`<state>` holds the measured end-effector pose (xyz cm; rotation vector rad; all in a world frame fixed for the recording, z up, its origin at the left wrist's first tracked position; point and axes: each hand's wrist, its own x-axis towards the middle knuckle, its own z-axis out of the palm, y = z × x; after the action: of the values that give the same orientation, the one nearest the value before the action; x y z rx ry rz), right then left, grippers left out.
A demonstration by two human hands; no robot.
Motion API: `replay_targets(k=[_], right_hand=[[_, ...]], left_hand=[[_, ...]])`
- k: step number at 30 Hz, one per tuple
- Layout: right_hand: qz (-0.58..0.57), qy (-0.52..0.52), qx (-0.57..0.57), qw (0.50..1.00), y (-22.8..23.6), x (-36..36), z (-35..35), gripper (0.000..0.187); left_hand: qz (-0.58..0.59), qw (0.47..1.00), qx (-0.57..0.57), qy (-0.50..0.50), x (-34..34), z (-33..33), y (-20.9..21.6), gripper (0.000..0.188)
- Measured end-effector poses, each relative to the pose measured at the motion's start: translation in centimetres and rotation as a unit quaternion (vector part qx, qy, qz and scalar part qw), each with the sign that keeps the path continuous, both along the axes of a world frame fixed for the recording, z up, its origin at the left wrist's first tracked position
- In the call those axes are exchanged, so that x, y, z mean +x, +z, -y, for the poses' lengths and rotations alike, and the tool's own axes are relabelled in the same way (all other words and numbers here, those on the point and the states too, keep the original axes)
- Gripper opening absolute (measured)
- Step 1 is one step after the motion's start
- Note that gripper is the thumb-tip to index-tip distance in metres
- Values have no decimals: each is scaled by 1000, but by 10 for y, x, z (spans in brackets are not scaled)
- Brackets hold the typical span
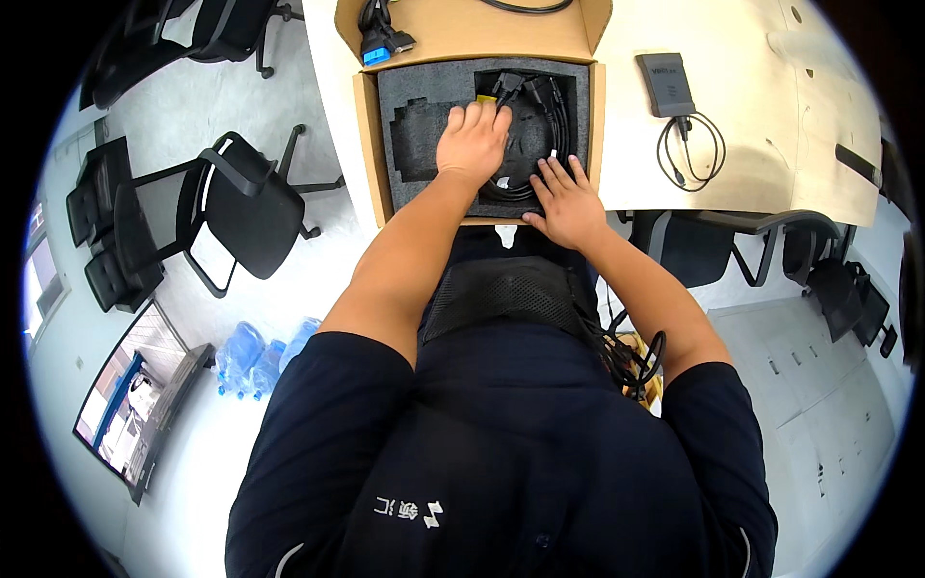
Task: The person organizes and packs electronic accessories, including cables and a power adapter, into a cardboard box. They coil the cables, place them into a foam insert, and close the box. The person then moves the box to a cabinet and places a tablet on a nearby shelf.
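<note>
A brown cardboard box [365, 144] with a grey foam insert [409, 87] lies open on the table in front of me. Coiled black cable [557, 120] and dark connectors [508, 85] fill the foam's right-hand recess; the left-hand recess [416, 144] shows bare foam. My left hand [472, 144] rests on the foam between the recesses, fingers slightly bent and apart, tips just short of the connectors. Its thumb is hidden. My right hand [570, 204] lies palm down with fingers spread over the box's near right edge, fingertips touching the coil's side. Neither hand visibly grips anything.
A blue-ended connector [377, 54] with black cable lies in the raised box lid [462, 37]. On the table [742, 87] to the right is a dark grey device [665, 85] with a thin looped cable [718, 154]. Office chairs [252, 207] stand to both sides.
</note>
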<state>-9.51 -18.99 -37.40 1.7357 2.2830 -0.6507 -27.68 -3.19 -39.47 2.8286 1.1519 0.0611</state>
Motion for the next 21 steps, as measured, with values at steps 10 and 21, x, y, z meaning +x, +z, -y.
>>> replay_targets(k=[10,21], right_hand=[[21,6,-64,998,20,8,-30,66],[84,74,-55,992,35,39,-43,66]], left_hand=[[-100,971,-193,-97,-34,-21,41,86],[-280,957,-62,-46,15,15,12,60]])
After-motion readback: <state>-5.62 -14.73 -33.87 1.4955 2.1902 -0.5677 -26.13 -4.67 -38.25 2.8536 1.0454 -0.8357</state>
